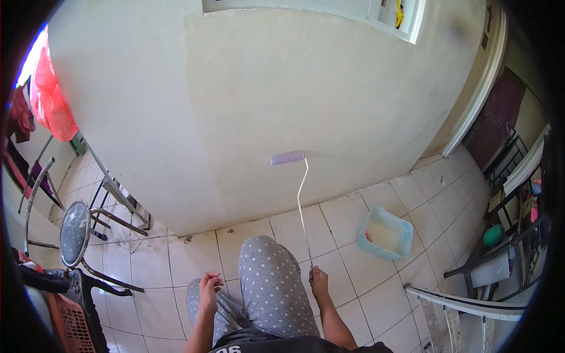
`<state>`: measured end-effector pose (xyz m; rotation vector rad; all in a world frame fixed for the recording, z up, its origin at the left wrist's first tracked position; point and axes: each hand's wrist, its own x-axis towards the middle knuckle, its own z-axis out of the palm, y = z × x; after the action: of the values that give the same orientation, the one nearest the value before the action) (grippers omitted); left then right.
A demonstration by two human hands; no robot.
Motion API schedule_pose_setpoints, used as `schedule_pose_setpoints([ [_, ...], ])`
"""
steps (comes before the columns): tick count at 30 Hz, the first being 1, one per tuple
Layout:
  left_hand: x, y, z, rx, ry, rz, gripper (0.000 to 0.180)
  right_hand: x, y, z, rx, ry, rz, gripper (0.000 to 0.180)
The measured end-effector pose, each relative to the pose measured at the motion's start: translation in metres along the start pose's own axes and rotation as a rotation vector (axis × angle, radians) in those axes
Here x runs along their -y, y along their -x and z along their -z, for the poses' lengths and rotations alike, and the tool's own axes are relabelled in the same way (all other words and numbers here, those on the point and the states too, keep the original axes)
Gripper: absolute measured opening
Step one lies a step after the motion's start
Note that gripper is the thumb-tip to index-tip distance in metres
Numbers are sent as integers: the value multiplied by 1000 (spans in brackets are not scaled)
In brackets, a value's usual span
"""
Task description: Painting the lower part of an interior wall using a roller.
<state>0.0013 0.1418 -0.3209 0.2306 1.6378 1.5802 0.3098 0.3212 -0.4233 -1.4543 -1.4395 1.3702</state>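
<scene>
My right hand [318,281] is closed round the handle of a paint roller. Its long thin frame runs up and away from me to a pale purple roller sleeve [286,158], which lies level against the lower part of the wall [253,100]. On the left the wall is whiter, and a duller cream patch begins to the right of an upright edge. My left hand [210,287] hovers over my left leg, fingers loosely bent and apart, holding nothing. To the right of the roller, a light blue plastic tub [385,233] with cream-coloured liquid stands on the tiles.
At left are a round-seated metal stool [75,233], a red plastic bag [50,91] and an orange basket [70,320]. A paint-spotted ladder [465,303] lies at the lower right, near a dark rack [518,259]. A window opening [329,7] tops the wall; a door frame [479,88] is at right.
</scene>
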Motion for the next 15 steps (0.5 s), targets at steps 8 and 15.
schedule_pose_setpoints([
  [8, -8, -3, 10, -34, 36, -16, 12, 119, -23, -5, 57, -200, -3, 46],
  [15, -11, -11, -6, 32, 38, -40, 12, 247, -68, 7, 74, -382, 167, 44],
])
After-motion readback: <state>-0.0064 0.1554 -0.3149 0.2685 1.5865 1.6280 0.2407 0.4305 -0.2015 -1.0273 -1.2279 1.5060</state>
